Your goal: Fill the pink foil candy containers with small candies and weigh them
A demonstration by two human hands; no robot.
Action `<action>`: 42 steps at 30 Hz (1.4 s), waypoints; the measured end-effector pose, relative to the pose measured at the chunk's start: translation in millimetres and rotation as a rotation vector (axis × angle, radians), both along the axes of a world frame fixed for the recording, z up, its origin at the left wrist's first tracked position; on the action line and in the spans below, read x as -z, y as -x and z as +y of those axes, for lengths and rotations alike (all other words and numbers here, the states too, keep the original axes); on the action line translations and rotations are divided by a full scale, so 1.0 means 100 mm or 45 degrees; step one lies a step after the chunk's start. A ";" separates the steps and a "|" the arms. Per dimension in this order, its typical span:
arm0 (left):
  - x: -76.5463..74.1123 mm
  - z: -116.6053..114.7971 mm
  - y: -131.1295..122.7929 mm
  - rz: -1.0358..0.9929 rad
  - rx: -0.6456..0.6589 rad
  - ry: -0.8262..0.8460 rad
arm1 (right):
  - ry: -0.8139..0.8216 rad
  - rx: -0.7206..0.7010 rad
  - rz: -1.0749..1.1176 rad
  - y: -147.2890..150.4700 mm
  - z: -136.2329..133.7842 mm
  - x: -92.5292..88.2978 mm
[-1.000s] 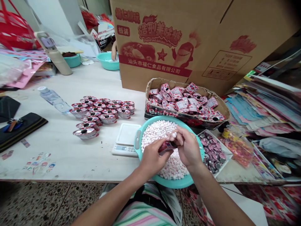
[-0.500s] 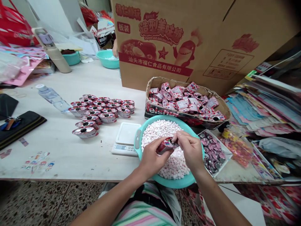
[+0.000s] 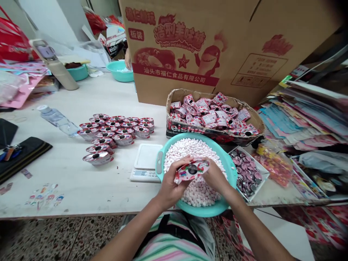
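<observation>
My left hand (image 3: 174,183) is closed round the left end of a small oval candy box (image 3: 191,169) with pink and red print. A dark round hole shows in its upward-facing top. Both are over a turquoise basin (image 3: 160,161) filled with small white-pink candies (image 3: 202,197). At the box's right end is my right hand (image 3: 216,177), low over the candies. Its fingertips are hidden behind the box, so I cannot tell whether they touch it or hold anything. Left of the basin is a white digital scale (image 3: 148,156) with nothing on its plate.
Several similar candy boxes (image 3: 122,139) stand grouped on the left. An open carton (image 3: 170,108) of more boxes lies behind the basin. A tray (image 3: 261,185) of pink and silver round caps is at its right. A water bottle (image 3: 58,119) lies on the table. Another person's hand (image 3: 127,59) is at a far basin.
The candy box has tilted so its holed top faces me more. My right hand has left the hole and moved down behind the box's right end. The view has shifted slightly.
</observation>
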State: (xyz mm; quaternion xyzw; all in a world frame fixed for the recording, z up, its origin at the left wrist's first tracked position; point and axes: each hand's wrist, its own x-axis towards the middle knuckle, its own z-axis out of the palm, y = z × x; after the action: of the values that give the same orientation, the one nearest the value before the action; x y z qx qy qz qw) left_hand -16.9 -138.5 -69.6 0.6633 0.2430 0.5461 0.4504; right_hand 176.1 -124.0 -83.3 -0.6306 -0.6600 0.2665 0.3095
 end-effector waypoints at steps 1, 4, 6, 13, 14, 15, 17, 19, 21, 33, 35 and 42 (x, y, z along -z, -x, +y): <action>0.01 0.00 0.00 -0.012 -0.002 -0.006 | 0.009 -0.025 -0.034 0.03 -0.03 0.07; 0.04 -0.01 0.01 0.007 -0.047 0.035 | 0.026 -0.112 -0.224 0.12 -0.13 0.20; 0.04 -0.01 0.03 0.051 -0.085 0.062 | 0.038 -0.164 -0.364 0.17 -0.18 0.23; -0.03 -0.08 0.15 0.245 -0.107 0.000 | 0.155 -0.238 -0.376 0.18 -0.20 0.28; -0.05 -0.09 0.17 0.273 -0.120 0.005 | 0.161 -0.233 -0.369 0.17 -0.18 0.28; -0.06 -0.10 0.18 0.306 -0.131 0.017 | 0.164 -0.221 -0.363 0.16 -0.17 0.28; -0.08 -0.12 0.20 0.382 -0.158 0.064 | 0.169 -0.185 -0.357 0.15 -0.14 0.27; -0.08 -0.12 0.21 0.451 -0.205 0.128 | 0.178 -0.143 -0.362 0.16 -0.13 0.25; -0.08 -0.12 0.22 0.480 -0.274 0.198 | 0.179 -0.105 -0.368 0.20 -0.14 0.22; -0.12 -0.08 0.21 0.457 -0.415 0.352 | 0.325 0.147 0.703 0.28 -0.11 0.16; -0.12 -0.07 0.20 0.479 -0.413 0.350 | 0.375 0.214 0.939 0.26 -0.07 0.12; -0.21 -0.12 0.24 0.561 -0.415 0.331 | 0.598 0.230 1.836 0.12 0.14 -0.25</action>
State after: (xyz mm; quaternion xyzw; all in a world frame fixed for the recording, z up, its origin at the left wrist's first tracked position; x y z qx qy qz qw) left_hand -40.7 -150.7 -48.7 0.6548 0.5058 0.4185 0.3744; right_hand 164.4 -109.5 -58.7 -0.4012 -0.1663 0.7193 0.5422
